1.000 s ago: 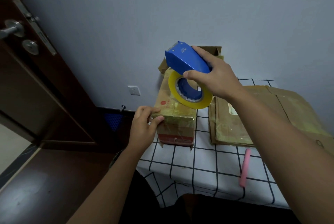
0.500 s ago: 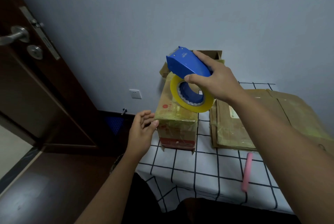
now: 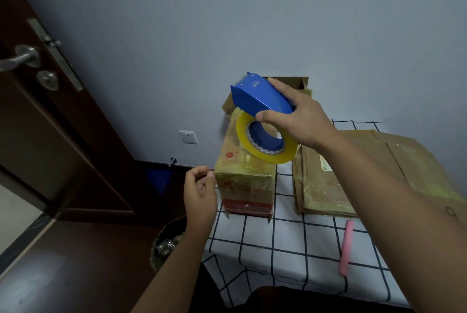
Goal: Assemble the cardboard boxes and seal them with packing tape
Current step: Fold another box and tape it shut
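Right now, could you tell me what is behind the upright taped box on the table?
Behind the taped box, open brown cardboard flaps of another carton show against the wall. The tape dispenser in the right hand covers the rest.

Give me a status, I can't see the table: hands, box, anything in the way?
Right hand grips tape dispenser above taped box. Left hand loosely curled beside box, holding nothing. Nothing blocking.

box [image 3: 246, 173] on table [image 3: 290, 249], left of flattened cartons [image 3: 341, 173].
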